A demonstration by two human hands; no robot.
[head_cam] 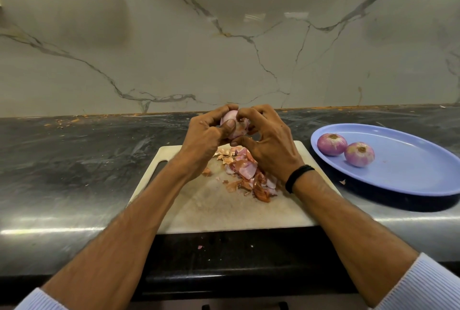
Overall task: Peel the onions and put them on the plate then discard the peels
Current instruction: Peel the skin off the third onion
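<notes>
A pale pink onion point(230, 118) is held above the far edge of the white cutting board point(224, 207), gripped between both hands. My left hand point(206, 135) wraps it from the left with the thumb pressed on its front. From the right, my right hand point(268, 140) pinches a flap of skin on the onion. A heap of brown and pink peels point(246, 172) lies on the board under the hands. Two peeled onions point(331, 144) point(359, 154) sit on the left part of the blue oval plate point(410, 160).
The board and plate rest on a dark stone counter point(87, 160) backed by a marble wall point(224, 48). Small peel scraps lie on the counter's front edge point(200, 247) and beside the plate point(343, 181).
</notes>
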